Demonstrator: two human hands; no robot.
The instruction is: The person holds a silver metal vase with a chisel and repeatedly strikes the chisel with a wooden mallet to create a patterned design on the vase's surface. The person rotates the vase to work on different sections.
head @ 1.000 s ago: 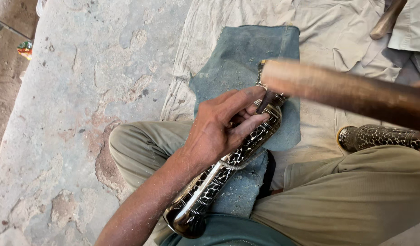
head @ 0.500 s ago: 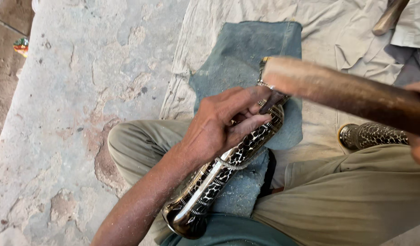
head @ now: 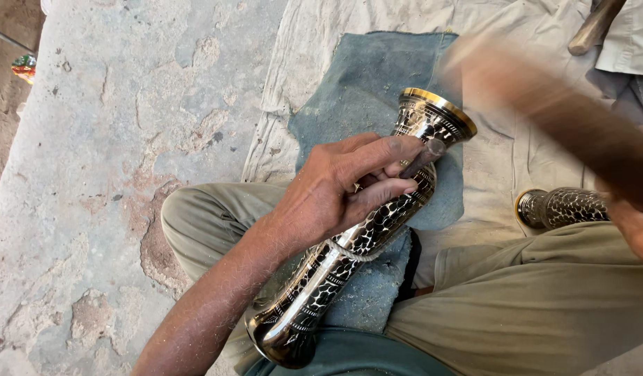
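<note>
A tall metal vase [head: 377, 230], black with a silvery crackle pattern and a brass rim, lies slanted across my lap on a blue-grey cloth pad [head: 363, 90]. My left hand [head: 335, 188] rests on the vase and pinches a small metal chisel [head: 422, 157] against its upper body. At the right edge my right hand [head: 631, 223] grips a thick wooden mallet [head: 544, 104], which is blurred by motion above the vase's rim.
A second patterned vase [head: 565, 207] lies to the right by my knee. A pale cloth [head: 489, 35] covers the ground under the pad. A wooden handle [head: 594, 26] lies at top right. Rough stone floor [head: 126, 139] spreads to the left.
The mallet has swung up and to the right, uncovering the vase's brass rim. My left hand still holds the chisel on the vase in about the same place.
</note>
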